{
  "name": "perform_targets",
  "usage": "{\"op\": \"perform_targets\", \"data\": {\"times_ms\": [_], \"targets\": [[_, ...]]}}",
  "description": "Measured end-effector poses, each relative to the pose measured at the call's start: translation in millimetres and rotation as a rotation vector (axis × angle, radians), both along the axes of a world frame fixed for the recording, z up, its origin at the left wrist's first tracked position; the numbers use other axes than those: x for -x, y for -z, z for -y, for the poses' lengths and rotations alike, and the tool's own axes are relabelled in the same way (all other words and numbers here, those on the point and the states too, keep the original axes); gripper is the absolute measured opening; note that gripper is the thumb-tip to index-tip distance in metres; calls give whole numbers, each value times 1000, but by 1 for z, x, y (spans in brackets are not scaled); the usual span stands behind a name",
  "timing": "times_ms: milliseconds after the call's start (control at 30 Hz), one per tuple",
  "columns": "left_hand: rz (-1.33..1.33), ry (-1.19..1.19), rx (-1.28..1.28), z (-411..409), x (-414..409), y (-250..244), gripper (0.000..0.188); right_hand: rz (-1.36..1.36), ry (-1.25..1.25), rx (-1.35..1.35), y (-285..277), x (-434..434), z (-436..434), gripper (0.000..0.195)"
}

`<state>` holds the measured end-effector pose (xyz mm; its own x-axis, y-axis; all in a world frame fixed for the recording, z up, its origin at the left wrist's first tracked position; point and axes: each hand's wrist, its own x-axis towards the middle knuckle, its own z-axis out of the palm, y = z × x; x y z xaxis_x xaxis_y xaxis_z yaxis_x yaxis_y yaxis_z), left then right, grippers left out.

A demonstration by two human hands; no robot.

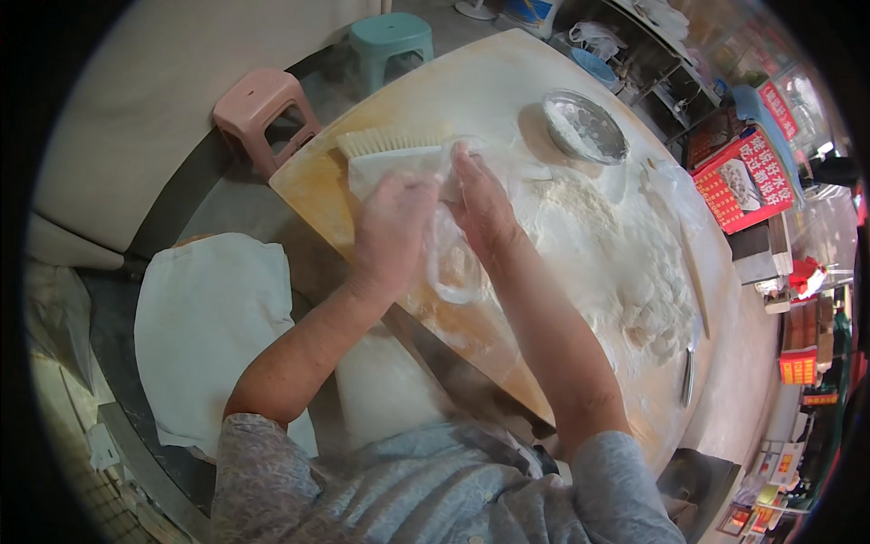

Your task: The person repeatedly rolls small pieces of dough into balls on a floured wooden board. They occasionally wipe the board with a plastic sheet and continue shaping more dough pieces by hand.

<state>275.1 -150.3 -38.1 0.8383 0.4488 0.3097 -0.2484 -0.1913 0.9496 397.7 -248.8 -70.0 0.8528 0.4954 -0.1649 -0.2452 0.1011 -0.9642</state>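
A thin translucent plastic bag (457,289) hangs between my hands, above the near edge of the floured wooden board. My left hand (399,216) is blurred, its fingers curled at the bag's left side. Pinching the bag's upper part is my right hand (481,194), with the thumb up. Just beyond my left hand lies a bench brush (394,141) with pale bristles; my hand partly hides its body. Loose flour (571,200) is heaped to the right of my right hand. Farther right, small floured dough pieces (656,309) sit in a pile.
A metal bowl with flour (584,128) stands at the board's far side. Along the right lie a slim rolling pin (693,272) and a knife (689,374). A pink stool (265,112) and a green stool (391,41) stand beyond the board's left edge. White cloth (211,340) covers something at left.
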Motion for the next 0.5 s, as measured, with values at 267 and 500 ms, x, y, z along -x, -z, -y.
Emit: {"op": "perform_targets", "data": {"times_ms": [267,500], "targets": [[-186,95,-97,-16,34,22,19,291,49,371,-34,32,29,56],[-63,105,-866,-23,28,52,50,828,139,942,-35,-58,87,33]]}}
